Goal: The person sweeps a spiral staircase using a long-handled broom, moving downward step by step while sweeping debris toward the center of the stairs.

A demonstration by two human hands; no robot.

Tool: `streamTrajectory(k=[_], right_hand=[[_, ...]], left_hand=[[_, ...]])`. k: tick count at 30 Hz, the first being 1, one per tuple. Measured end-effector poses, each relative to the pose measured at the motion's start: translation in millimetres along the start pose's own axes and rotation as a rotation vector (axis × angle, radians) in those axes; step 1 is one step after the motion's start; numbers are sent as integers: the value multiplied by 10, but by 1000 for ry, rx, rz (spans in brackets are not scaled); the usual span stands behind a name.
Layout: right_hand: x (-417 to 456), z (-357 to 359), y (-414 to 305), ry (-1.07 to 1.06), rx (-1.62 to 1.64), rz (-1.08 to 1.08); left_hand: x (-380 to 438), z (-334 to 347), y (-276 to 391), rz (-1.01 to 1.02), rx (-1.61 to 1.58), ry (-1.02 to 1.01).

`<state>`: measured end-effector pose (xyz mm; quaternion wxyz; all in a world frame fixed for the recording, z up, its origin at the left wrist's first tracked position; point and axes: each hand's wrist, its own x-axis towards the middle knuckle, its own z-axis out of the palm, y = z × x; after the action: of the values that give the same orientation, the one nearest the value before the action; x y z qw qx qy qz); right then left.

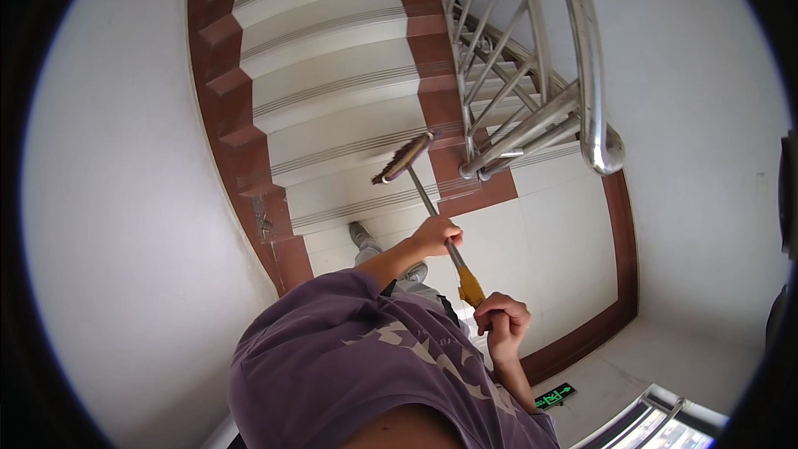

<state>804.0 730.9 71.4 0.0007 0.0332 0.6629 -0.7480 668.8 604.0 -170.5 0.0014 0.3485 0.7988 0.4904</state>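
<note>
A broom or mop with a metal pole [424, 192] slants across the view in front of me. Its long narrow head [405, 158] has dark bristles or fringe and lies over the lower steps; whether it touches them I cannot tell. My left hand [439, 236] is wrapped around the middle of the pole. Farther down, my right hand [504, 321] grips the upper end, just past a yellow sleeve [471, 287] on the handle. Pale stair treads [349, 131] with grooved nosing strips and red-brown borders rise ahead.
A stainless steel railing [589, 75] stands at the right of the flight, with another flight behind it. White walls [124, 168] flank both sides. Pale landing tiles [548, 249] lie at right. A green exit sign [555, 396] and a window [664, 421] are at lower right.
</note>
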Motion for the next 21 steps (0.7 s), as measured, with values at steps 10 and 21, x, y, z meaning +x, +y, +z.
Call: streamTrajectory(k=[10, 21], right_hand=[[993, 453, 355, -202, 71, 45], [1615, 496, 716, 325, 83, 142]], left_hand=[[-292, -983, -729, -269, 315, 283], [564, -673, -1430, -109, 129, 30]])
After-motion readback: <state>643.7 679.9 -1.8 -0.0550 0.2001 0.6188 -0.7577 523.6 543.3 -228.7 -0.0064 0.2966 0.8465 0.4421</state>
